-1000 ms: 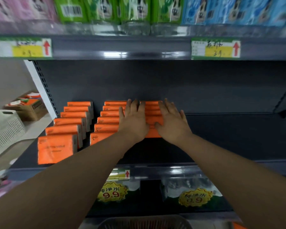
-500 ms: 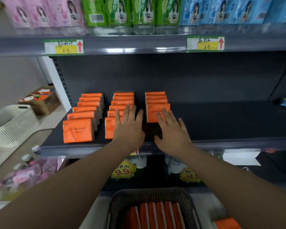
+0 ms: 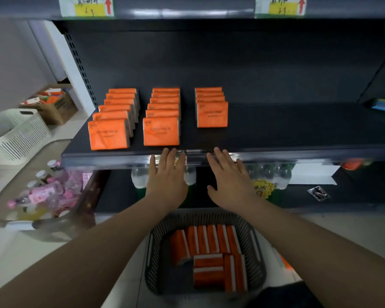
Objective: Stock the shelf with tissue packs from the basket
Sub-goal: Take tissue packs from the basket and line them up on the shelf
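Now, hands: left hand (image 3: pixel 166 174) and right hand (image 3: pixel 229 176) pulled back off the packs, both spread flat, holding nothing.
Shelf (image 3: pixel 298 134): third row (image 3: pixel 211 107) beyond the right hand stays short.
Basket (image 3: pixel 257 245): below both hands, packs (image 3: pixel 206 238) remain.

On the dark shelf (image 3: pixel 276 130) in front of me, orange tissue packs stand upright in three rows running toward twelve o'clock. The left row (image 3: pixel 111 130) and the middle row (image 3: pixel 161 127) hold six packs each; the right row (image 3: pixel 212 112) holds four and ends further back from the shelf's front edge. At six o'clock, low by my arms, sits the dark slatted basket (image 3: pixel 257 247), with more orange-and-white packs (image 3: pixel 206 241) standing on edge and a few lying at its near side.
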`<state>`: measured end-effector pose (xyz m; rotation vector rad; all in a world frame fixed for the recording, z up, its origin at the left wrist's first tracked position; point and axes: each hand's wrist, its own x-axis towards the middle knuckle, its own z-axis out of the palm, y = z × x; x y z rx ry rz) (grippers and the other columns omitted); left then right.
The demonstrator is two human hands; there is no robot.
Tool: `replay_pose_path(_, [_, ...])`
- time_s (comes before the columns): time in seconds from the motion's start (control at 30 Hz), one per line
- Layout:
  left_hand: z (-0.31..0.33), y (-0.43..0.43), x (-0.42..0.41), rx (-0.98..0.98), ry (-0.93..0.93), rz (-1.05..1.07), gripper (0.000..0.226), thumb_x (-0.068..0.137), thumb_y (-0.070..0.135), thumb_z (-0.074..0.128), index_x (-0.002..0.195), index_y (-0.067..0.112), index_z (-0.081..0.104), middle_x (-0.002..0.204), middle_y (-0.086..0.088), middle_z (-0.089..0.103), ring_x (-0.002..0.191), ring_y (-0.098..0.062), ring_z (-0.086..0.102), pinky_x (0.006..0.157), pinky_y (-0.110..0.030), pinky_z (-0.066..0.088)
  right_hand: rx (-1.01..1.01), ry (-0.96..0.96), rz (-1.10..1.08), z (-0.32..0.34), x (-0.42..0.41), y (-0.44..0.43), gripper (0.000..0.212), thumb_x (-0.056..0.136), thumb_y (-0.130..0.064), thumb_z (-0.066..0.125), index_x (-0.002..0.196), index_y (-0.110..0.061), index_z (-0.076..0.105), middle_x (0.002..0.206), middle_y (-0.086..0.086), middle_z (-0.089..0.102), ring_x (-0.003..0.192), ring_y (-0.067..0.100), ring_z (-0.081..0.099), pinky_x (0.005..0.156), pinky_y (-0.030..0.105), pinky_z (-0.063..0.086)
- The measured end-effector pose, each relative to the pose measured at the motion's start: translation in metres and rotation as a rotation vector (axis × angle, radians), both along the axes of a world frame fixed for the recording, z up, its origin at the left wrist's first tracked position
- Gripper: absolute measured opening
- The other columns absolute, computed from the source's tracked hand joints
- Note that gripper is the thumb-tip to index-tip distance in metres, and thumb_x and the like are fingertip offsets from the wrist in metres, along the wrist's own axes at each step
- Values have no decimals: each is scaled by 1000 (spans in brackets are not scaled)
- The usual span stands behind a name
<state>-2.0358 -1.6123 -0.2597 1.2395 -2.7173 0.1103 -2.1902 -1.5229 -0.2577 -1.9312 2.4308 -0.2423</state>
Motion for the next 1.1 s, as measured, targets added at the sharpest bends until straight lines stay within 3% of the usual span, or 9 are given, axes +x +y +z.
replay_pose_path(0.23, [-53,23,13,97,-20,19,80,88,33,52,152,16,7,160,-10,6,148,-29,-2,118,-52,0,77,-27,-6,-48,14,23,85,90,-37,51,153,-23,-5,161,0,-11,148,17,-11,119,43,-2])
replay_pose_path(0.47, [-121,35,25,250,-42,43,74,90,37,45,152,16,11,160,-11,12,148,-28,2,119,-49,3,220,-79,5,-102,23,41,85,89,-32,52,153,-21,-3,161,0,-10,148,18,-9,120,43,2])
replay_pose_path(0.63, [-163,38,39,352,-81,25,80,84,54,40,150,13,19,156,-11,21,147,-30,10,119,-49,9,291,-146,11,-142,24,52,86,87,-31,57,153,-17,4,161,3,-4,148,20,-2,121,42,5])
replay_pose_path(0.83, [-207,48,45,524,-105,26,81,87,42,58,151,21,13,157,-4,18,147,-24,11,119,-46,11,409,-183,-12,-196,24,67,88,86,-29,58,153,-22,2,162,1,1,148,20,2,118,41,2])
replay_pose_path(1.0, [-237,59,39,601,-231,-9,70,82,30,64,143,19,32,147,-4,32,141,-22,25,118,-41,23,477,-206,-34,-228,20,73,80,84,-30,61,149,-23,16,156,1,23,144,20,20,119,45,14])
replay_pose_path(1.1, [-253,62,34,662,-262,-33,69,80,36,64,140,21,34,141,-3,37,135,-23,33,115,-40,27,522,-169,-20,-245,16,70,74,84,-28,60,148,-22,21,151,1,30,140,21,28,118,45,18])
